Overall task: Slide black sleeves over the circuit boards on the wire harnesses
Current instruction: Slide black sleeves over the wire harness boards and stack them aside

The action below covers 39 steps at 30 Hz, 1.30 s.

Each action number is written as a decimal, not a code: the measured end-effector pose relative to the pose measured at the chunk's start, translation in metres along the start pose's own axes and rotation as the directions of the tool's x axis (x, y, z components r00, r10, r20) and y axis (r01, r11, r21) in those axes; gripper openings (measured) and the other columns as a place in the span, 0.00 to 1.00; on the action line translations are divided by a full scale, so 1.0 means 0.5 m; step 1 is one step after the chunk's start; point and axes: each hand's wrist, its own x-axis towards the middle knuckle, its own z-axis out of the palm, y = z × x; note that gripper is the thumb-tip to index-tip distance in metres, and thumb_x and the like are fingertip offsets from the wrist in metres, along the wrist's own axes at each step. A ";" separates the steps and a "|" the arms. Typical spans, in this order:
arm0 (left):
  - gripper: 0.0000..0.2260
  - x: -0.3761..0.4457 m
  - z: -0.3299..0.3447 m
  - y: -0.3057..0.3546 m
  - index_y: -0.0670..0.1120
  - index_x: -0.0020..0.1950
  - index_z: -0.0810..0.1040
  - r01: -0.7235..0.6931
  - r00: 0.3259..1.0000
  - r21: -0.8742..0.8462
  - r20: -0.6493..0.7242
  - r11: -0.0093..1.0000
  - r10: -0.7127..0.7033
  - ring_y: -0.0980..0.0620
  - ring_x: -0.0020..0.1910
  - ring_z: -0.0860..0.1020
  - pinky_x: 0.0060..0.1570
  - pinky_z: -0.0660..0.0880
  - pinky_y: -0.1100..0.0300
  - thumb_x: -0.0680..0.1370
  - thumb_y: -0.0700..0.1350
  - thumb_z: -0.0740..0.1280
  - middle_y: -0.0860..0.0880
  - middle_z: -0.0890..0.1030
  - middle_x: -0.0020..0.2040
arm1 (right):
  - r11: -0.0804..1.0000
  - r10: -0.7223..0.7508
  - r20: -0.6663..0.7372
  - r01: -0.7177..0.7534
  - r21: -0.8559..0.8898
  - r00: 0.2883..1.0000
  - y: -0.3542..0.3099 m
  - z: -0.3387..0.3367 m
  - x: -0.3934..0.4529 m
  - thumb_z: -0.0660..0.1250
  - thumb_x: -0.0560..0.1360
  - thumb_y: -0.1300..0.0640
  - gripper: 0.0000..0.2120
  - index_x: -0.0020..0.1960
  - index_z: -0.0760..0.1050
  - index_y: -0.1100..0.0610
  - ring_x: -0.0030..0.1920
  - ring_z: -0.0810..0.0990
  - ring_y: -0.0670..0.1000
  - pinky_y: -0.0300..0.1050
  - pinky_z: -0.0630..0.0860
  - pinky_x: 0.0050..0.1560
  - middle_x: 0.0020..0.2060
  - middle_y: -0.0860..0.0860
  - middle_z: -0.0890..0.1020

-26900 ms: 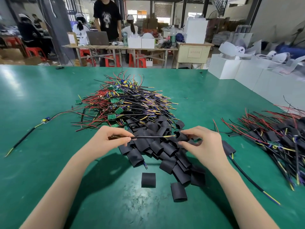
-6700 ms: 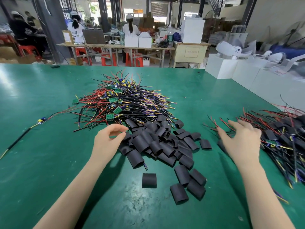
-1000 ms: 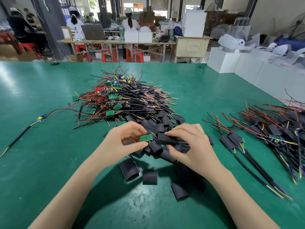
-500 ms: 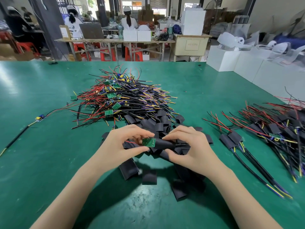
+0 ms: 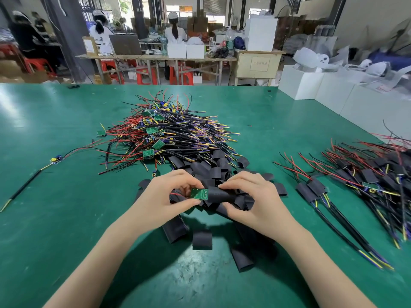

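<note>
Green desk, glossy, in a workshop; people seated at a far bench, red stools under it, white boxes along the right. Heap of unsleeved wire harnesses mid-desk, loose black sleeves spilling toward the worker. Sleeved harnesses piled at right; one stray harness lies apart at left.

Both hands meet just above the sleeve pile. Left hand pinches a green circuit board between thumb and fingers, red wire trailing behind. Right hand grips a black sleeve, whose open end touches the board's right edge.
</note>
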 end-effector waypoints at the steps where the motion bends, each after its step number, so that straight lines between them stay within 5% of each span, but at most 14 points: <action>1: 0.10 0.000 0.000 0.001 0.46 0.52 0.82 0.003 1.000 -0.003 0.006 1.000 -0.003 0.51 0.43 0.79 0.48 0.75 0.62 0.72 0.39 0.75 0.52 0.79 0.47 | 1.000 -0.005 -0.002 0.005 -0.008 1.000 0.000 0.000 0.001 0.74 0.66 0.58 0.14 0.52 0.81 0.55 0.50 0.76 0.43 0.47 0.71 0.52 0.47 0.44 0.80; 8: 0.09 0.000 -0.003 0.007 0.46 0.53 0.81 -0.020 1.000 0.042 0.005 0.999 0.020 0.52 0.45 0.78 0.48 0.74 0.62 0.74 0.40 0.74 0.51 0.79 0.48 | 0.989 0.076 -0.002 -0.075 0.129 0.997 -0.006 -0.005 0.005 0.73 0.66 0.60 0.12 0.49 0.82 0.54 0.36 0.76 0.51 0.37 0.70 0.37 0.42 0.49 0.81; 13: 0.09 -0.001 0.001 0.008 0.45 0.53 0.81 -0.041 0.999 0.076 0.018 0.996 0.039 0.57 0.48 0.78 0.51 0.73 0.66 0.74 0.40 0.74 0.53 0.78 0.49 | 0.990 0.081 0.044 -0.086 0.115 0.996 -0.003 0.006 0.001 0.78 0.65 0.59 0.14 0.50 0.82 0.55 0.33 0.75 0.44 0.29 0.68 0.36 0.42 0.48 0.79; 18: 0.09 -0.002 0.007 0.007 0.43 0.53 0.81 -0.018 0.999 0.064 0.035 0.998 0.015 0.52 0.39 0.78 0.44 0.76 0.60 0.74 0.38 0.74 0.49 0.77 0.49 | 0.997 0.060 0.143 -0.053 -0.048 0.988 -0.001 0.016 -0.003 0.79 0.64 0.52 0.21 0.55 0.81 0.55 0.34 0.70 0.34 0.37 0.73 0.43 0.47 0.46 0.79; 23: 0.08 -0.001 0.017 0.003 0.42 0.51 0.81 0.043 0.999 0.010 0.000 0.999 -0.043 0.54 0.39 0.80 0.41 0.74 0.67 0.73 0.36 0.74 0.49 0.78 0.44 | 0.957 0.005 0.114 0.028 -0.290 0.994 -0.005 0.031 -0.003 0.78 0.63 0.61 0.21 0.55 0.80 0.59 0.42 0.80 0.56 0.47 0.79 0.38 0.45 0.53 0.80; 27: 0.08 0.000 0.022 0.003 0.47 0.49 0.80 0.169 0.984 -0.152 -0.025 0.974 -0.175 0.53 0.37 0.84 0.41 0.80 0.58 0.73 0.36 0.73 0.48 0.81 0.42 | 0.922 -0.016 0.074 0.043 -0.385 0.997 -0.012 0.038 -0.002 0.75 0.64 0.61 0.23 0.58 0.78 0.61 0.45 0.79 0.58 0.49 0.80 0.38 0.44 0.54 0.80; 32: 0.08 0.000 0.010 -0.003 0.49 0.50 0.82 0.128 0.991 -0.038 -0.029 0.991 -0.129 0.55 0.38 0.77 0.44 0.75 0.65 0.73 0.39 0.75 0.52 0.79 0.45 | 0.976 0.054 0.075 -0.037 -0.212 0.996 -0.008 0.026 -0.004 0.71 0.67 0.57 0.22 0.60 0.79 0.59 0.46 0.78 0.52 0.42 0.75 0.46 0.45 0.51 0.79; 39: 0.09 -0.001 0.007 0.006 0.43 0.53 0.81 0.010 0.999 0.044 0.035 0.999 -0.011 0.51 0.39 0.76 0.43 0.77 0.57 0.73 0.37 0.74 0.50 0.76 0.46 | 0.990 0.131 0.103 -0.136 0.040 0.986 -0.001 0.020 -0.003 0.76 0.66 0.61 0.18 0.56 0.83 0.56 0.32 0.71 0.40 0.26 0.64 0.37 0.42 0.45 0.80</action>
